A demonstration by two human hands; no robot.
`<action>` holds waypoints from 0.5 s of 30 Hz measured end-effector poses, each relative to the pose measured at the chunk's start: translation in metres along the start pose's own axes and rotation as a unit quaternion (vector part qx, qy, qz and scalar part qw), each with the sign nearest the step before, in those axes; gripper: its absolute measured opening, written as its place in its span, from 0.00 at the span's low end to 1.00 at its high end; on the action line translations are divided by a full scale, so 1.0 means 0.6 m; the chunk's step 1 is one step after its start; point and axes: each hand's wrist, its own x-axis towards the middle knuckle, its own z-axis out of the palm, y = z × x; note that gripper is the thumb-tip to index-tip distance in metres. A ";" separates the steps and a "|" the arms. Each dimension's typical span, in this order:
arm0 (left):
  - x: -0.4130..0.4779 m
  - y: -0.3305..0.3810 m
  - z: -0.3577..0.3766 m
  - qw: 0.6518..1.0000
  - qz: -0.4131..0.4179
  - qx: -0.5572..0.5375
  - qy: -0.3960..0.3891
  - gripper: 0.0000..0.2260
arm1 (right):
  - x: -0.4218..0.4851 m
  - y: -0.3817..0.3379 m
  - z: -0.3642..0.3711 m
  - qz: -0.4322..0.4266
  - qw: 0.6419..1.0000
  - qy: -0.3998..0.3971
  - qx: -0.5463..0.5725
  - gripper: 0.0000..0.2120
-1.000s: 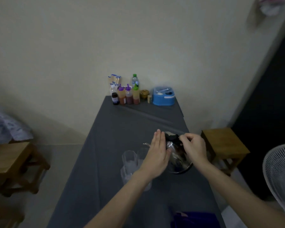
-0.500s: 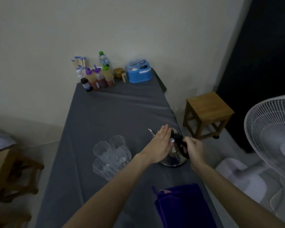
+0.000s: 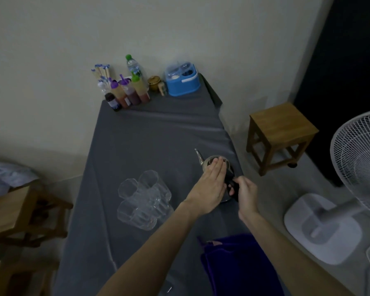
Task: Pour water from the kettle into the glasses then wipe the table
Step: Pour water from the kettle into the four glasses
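As before, left hand (image 3: 209,186) lies flat on kettle (image 3: 215,162); right hand (image 3: 245,194) still grips its handle

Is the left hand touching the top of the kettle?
Touching. The head view shows the left hand lying flat on the kettle lid, with no gap visible.

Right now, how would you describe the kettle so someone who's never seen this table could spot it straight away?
On the long grey-clothed table, look at the near right edge, right of the cluster of clear glasses. The kettle is the small shiny metal pot with a thin curved spout, the left hand flat on top, the right hand gripping its black handle.
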 end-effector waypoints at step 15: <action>-0.120 0.034 0.058 0.987 -0.076 -0.129 0.065 0.26 | -0.056 0.062 -0.081 -0.031 0.947 -0.006 -0.318 0.25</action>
